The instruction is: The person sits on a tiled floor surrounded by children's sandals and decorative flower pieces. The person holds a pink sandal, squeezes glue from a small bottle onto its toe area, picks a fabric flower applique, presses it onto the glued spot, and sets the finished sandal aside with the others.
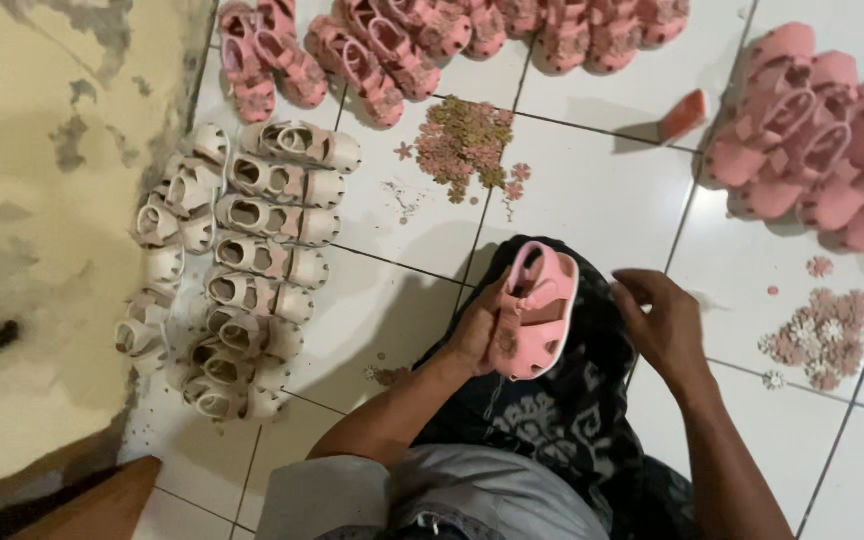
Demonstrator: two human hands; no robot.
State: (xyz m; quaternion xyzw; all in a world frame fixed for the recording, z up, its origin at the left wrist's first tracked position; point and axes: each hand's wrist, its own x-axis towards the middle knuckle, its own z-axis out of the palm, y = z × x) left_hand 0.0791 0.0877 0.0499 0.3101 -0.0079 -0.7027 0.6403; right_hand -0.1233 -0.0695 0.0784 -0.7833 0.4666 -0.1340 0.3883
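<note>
Grey cloth over our lap (472,495) is filling the bottom middle of the frame, with dark patterned fabric (562,400) just above it. Our left hand (477,330) is gripping a pink sandal (535,310) at centre frame, fingers wrapped around its left side, sole facing away from us. We are holding the sandal with its long axis running nearly upright, tilting slightly right at the top. Our right hand (662,320) is hovering just right of the sandal, apart from it, fingers curling inward; it may be pinching something small, but we cannot tell from here. So the sandal is lying to the left of the right hand, and the left hand is the one touching it.

We are sitting on a white tiled floor (592,190). Cream sandals (242,260) are lining up in rows at the left, beside a peeling yellowish wall (42,200). Pink sandals (422,40) are crowding the top edge, and more pink ones (822,150) are piling at the upper right. Small flower trims (467,145) are lying heaped at upper centre, another heap (822,335) at the right.
</note>
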